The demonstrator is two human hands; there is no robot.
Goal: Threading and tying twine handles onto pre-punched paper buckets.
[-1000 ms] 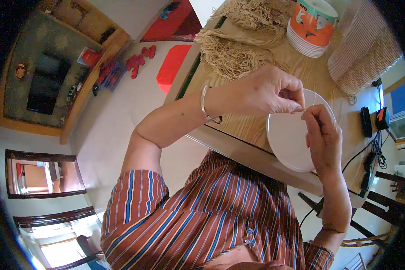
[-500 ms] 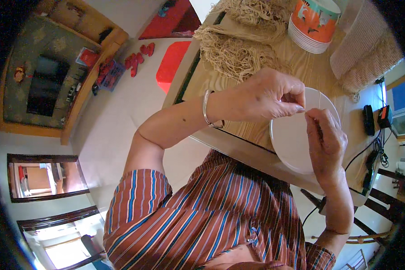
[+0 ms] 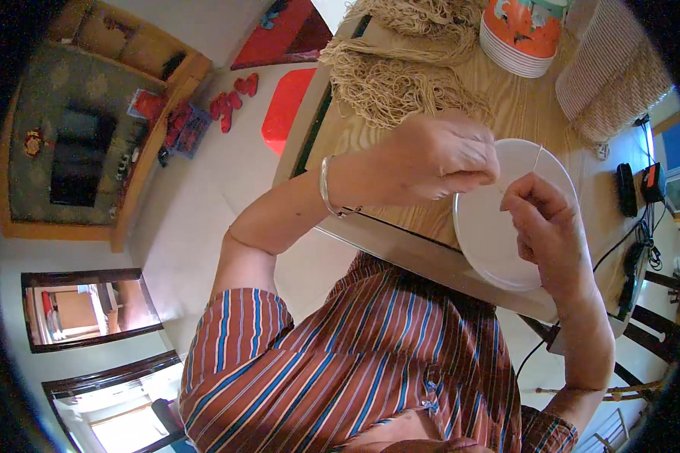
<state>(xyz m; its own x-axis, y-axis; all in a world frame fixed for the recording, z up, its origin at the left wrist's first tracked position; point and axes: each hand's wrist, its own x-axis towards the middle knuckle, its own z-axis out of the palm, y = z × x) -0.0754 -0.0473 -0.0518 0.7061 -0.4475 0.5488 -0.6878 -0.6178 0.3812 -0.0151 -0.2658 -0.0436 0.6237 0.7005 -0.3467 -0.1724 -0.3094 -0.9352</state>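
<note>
A white round container [image 3: 499, 241] stands near the table's edge, with both hands over it. My right hand [image 3: 548, 226] is closed in a pinch. From its fingertips a thin pale strand of yarn [image 3: 538, 157] runs up across the container's far rim. My left hand [image 3: 446, 158], a silver bangle at its wrist, is closed at the container's left side, a short gap from the right hand. Its fingertips are turned away, so what they pinch is hidden. Beyond the left hand lies a loose heap of beige yarn [image 3: 400, 90].
Stacked paper tubs [image 3: 517, 45] in orange and white stand at the table's far side. Right of them is a beige woven textile [image 3: 608, 75]. A black cable [image 3: 619, 249] and a dark case [image 3: 626, 189] lie at the right. A red stool [image 3: 287, 109] stands left of the wooden table [image 3: 347, 140].
My hands were together at the fingertips and are now apart. The left has shifted left and turned its knuckles upward; the right has moved slightly right. The view has shifted a little.
</note>
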